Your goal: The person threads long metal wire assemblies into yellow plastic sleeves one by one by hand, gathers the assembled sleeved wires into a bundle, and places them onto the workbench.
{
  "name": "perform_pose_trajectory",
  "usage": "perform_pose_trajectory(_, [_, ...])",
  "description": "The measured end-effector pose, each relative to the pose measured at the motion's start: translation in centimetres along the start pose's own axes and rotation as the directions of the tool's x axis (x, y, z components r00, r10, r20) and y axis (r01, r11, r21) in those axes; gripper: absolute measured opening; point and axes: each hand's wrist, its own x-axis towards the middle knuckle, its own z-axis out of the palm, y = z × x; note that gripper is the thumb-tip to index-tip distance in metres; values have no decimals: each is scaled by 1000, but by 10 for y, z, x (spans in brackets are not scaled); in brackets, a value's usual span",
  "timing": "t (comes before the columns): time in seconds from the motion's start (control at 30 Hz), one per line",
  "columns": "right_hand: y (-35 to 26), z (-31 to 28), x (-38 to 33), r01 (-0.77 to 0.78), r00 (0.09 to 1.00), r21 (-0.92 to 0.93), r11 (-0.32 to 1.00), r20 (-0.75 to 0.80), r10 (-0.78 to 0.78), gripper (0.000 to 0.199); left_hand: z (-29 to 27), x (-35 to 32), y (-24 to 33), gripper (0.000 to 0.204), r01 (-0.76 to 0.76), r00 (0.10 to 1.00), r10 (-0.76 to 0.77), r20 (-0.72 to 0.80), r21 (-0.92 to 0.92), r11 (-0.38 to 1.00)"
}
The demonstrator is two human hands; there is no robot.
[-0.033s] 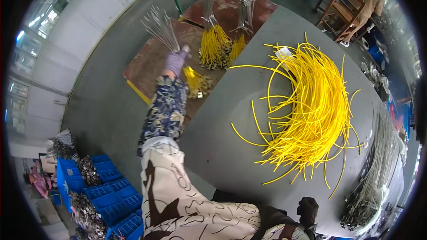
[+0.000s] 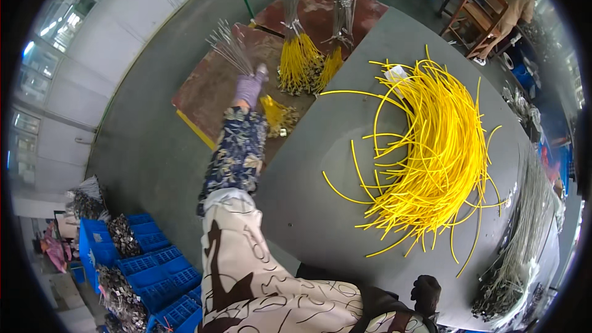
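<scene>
My purple-gloved left hand clasps thin silver wires toward red-brown counter's left edge; seemingly positioning; next needs steadiness; black-gloved right hand unclear

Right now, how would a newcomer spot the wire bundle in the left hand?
Find the big grey tabletop; beyond its left edge lies a reddish-brown board. Over it, the purple-gloved left hand grips a thin silver wire bundle. Unlike the two silver-and-yellow bundles nearby, it's held, fanning leftward.
</scene>
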Motion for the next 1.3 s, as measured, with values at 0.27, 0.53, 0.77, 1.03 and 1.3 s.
perform_pose_trajectory(0.27, [52, 21, 17, -96, 995, -23, 995, 38, 96, 15, 43, -69, -12, 36, 148, 989, -148, 10, 5, 989])
perform_pose_trajectory(0.53, [52, -5, 38, 330, 911, -234, 914, 332, -244, 27, 61, -143, 76, 43, -93, 979, 199, -33, 800, 593])
perform_pose_trajectory(0.77, [21, -31, 12, -23, 927, 219, 975, 371, -62, 24, 188, -285, 119, 15, -328, 897, 209, 389, 270, 905])
perform_pose_trajectory(1.03, [67, -122, 2, 72, 953, 335, 939, 254, -164, 22, 356, -411, 179, 11, -677, 656, 363, 662, 304, 670])
perform_pose_trajectory(1.3, [173, -192, 99, 655, 755, -168, 737, 152, -638, 4, 476, -407, 183, 55, -547, 837, 192, 513, 765, 341])
